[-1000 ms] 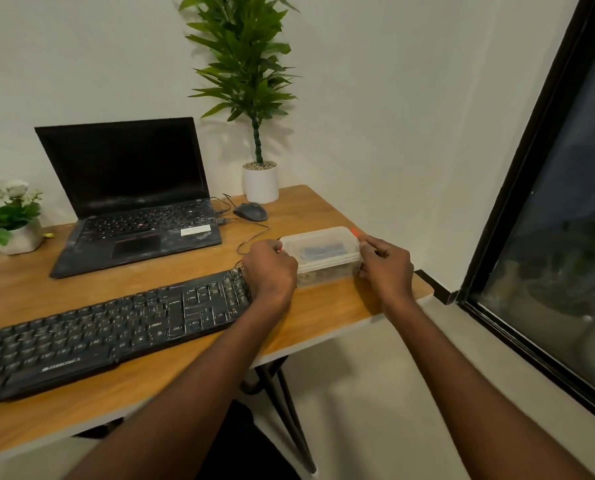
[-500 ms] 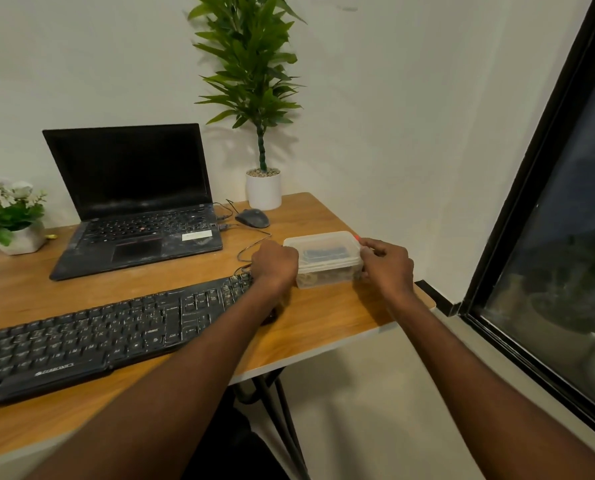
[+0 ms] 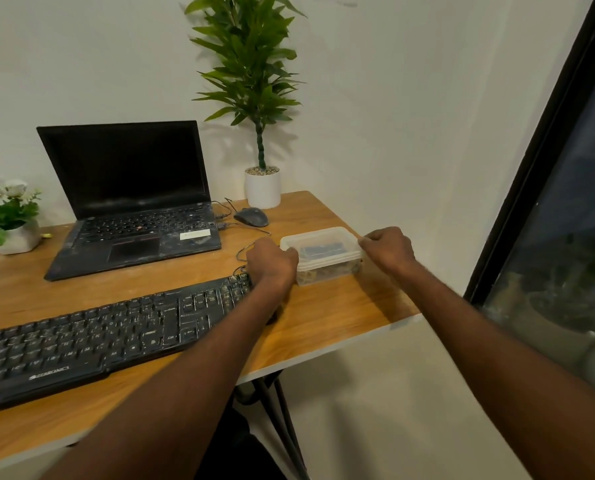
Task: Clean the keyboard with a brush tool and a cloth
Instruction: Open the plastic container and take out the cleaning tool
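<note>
Hands first: left hand [image 3: 271, 263] and right hand [image 3: 387, 249] grip the lidded container [image 3: 322, 251] at frame centre; keyboard [image 3: 98, 337], lower left, looks untouched, so cleaning hasn't started.

head | 1 view (wide-angle) | faces forward-down | near desk [image 3: 323, 320]

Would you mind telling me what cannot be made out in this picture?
Head view only:
- Contents of the plastic box: blurred behind its cloudy lid and walls.
- Fingertips of the left hand and right hand: hidden by the hands' backs and the box.
- Keyboard: left end cut off by the frame edge; right end covered by the left forearm.
- Key legends: too small.
</note>
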Motion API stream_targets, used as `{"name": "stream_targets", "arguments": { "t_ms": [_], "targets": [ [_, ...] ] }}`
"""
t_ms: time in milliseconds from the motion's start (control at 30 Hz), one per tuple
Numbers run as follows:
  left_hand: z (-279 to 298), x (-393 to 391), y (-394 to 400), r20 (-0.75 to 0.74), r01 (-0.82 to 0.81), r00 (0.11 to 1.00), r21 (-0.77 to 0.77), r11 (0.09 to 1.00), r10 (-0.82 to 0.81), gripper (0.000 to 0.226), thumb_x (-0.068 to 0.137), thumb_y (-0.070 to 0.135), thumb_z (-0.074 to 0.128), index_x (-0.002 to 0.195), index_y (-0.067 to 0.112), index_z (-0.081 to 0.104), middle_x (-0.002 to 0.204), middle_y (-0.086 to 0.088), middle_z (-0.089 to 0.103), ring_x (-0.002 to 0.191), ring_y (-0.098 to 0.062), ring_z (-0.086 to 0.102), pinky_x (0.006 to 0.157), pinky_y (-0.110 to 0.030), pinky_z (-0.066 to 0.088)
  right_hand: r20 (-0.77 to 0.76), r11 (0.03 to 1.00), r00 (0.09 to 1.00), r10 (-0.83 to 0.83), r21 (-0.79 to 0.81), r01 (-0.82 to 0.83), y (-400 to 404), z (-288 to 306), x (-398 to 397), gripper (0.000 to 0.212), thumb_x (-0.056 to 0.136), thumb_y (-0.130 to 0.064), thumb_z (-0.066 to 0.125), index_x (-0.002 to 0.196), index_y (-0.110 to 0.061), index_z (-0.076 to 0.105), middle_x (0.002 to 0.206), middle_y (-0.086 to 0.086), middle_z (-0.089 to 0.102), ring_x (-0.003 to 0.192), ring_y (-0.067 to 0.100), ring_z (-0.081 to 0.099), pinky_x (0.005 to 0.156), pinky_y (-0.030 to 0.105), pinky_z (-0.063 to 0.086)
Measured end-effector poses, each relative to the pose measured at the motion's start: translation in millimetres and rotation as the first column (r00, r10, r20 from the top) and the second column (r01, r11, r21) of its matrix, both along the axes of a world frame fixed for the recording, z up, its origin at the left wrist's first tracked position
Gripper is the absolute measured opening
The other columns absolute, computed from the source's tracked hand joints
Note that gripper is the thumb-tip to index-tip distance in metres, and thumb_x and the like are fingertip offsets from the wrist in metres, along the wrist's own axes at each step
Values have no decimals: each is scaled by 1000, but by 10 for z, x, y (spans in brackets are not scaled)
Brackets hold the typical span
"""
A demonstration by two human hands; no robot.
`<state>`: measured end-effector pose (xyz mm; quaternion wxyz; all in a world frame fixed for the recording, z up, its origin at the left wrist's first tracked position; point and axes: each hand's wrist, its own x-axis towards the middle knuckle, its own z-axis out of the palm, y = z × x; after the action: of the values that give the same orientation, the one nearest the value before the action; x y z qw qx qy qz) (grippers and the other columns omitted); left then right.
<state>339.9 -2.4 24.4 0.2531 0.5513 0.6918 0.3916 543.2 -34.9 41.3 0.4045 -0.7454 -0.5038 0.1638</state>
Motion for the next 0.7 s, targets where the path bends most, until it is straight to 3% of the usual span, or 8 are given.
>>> {"name": "stream_targets", "arguments": {
  "t_ms": [67,200,333,433,567,700],
  "targets": [
    [-7,11,-36,-84,13,996,64,998,-8,22,99,31,75,93,11,71,89,-6,71,82,-25,69,57,-33,52,-17,1000,1000,2,-19,-2,45,54,-11,28,94,-29,72,105,-4,77,98,9,75,86,25,70,83,45,62],
    [66,29,-128,-181,54,983,123,991,-31,25,105,28,65,92,7,72,86,-6,69,71,-19,59,48,-29,32,-58,997,996,-75,15,76,94,101,-40,18,89,-19,75,103,-9,79,106,8,76,92,24,70,82,40,61],
    [192,40,-191,-238,61,971,231,971,-4,19,102,27,66,96,9,71,99,-10,68,83,-24,63,59,-32,47,-154,982,977,-147,93,162,24,195,-85,16,89,-13,74,104,-11,78,107,6,75,91,22,68,73,29,54],
    [241,38,-342,-139,88,989,336,938,-43,15,100,23,70,109,11,66,108,-5,64,94,-23,62,72,-36,49,-370,969,922,-117,162,188,-186,255,-67,22,86,-7,76,108,-13,78,108,3,74,90,20,66,71,28,49],
    [143,-98,-649,13,161,983,430,888,-185,20,93,9,77,100,18,60,84,4,67,76,-15,65,67,-45,59,-573,986,818,-46,106,129,-574,229,25,18,85,-13,68,99,-17,78,94,6,79,75,19,64,56,28,42],
    [-113,-235,-933,-177,362,932,422,831,-316,20,95,7,73,94,23,62,87,10,66,80,-9,64,68,-40,59,-605,998,793,-65,-31,58,-857,76,116,26,92,-36,62,101,-15,75,87,8,79,69,20,63,53,27,42]
  ]
}}
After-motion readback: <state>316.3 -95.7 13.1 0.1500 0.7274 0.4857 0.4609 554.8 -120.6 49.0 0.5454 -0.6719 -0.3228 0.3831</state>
